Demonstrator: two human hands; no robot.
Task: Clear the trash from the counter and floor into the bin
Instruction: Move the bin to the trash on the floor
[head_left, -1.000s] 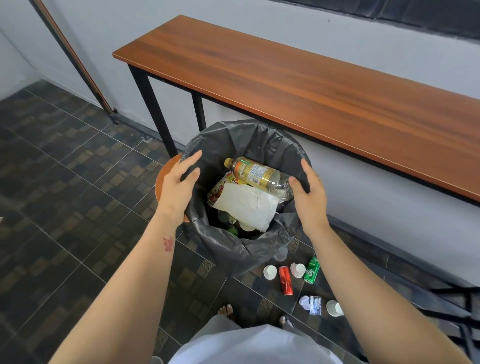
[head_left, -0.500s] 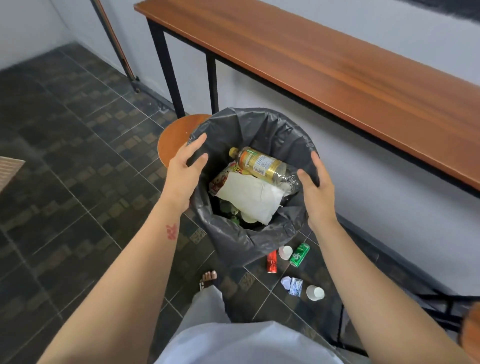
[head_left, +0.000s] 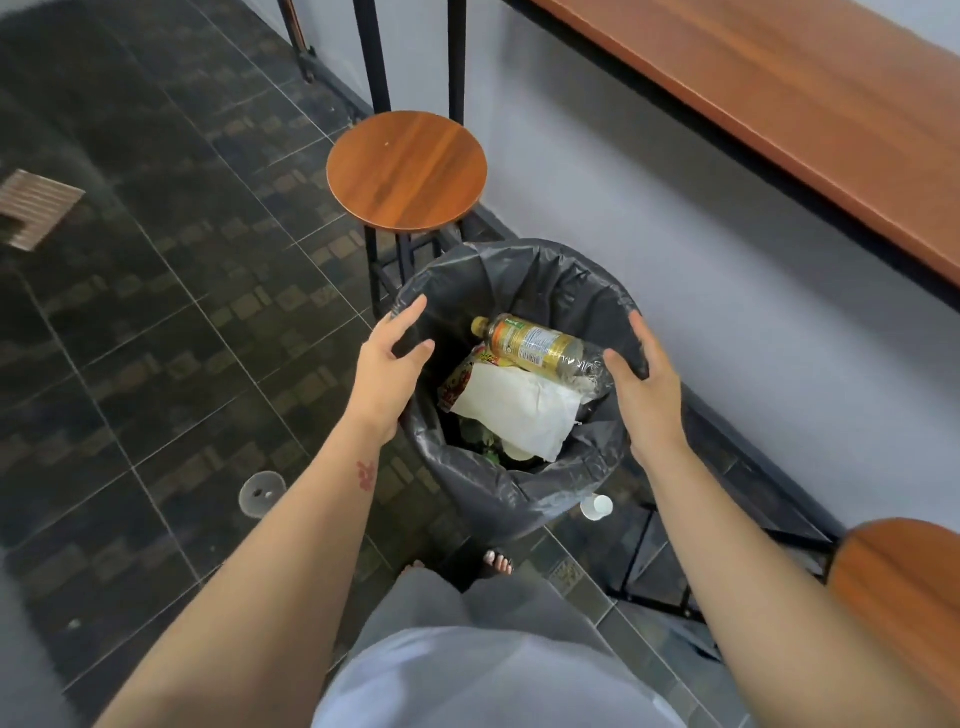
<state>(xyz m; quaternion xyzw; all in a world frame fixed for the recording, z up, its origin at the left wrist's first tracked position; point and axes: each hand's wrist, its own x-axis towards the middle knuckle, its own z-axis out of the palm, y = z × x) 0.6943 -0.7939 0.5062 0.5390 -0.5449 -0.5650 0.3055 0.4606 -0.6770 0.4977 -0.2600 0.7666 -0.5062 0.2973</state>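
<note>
The counter (head_left: 779, 104) ran behind the bin (head_left: 511, 499), the stool (head_left: 407, 170) just beyond it. My left hand (head_left: 387, 371) and right hand (head_left: 644, 395) flanked its rim, fingers spread (holding nothing). Inside lay a bottle (head_left: 535, 345) on white paper (head_left: 519, 410); a cup (head_left: 596, 507) lay beside its base.

There is one bin (head_left: 511, 499) with one black bag (head_left: 545, 270) in it. Inside lie one bottle (head_left: 535, 345), one white paper (head_left: 519, 410) and one bright wrapper (head_left: 460, 382). Two cups sit on the floor (head_left: 156, 270): one clear cup (head_left: 261, 494) and one white cup (head_left: 596, 507). There are two round stools, one whole stool (head_left: 407, 171) and one stool (head_left: 904, 587) cut off at the edge. There is one long table (head_left: 779, 93). Two hands show, one left hand (head_left: 387, 371) and one right hand (head_left: 647, 397).
</note>
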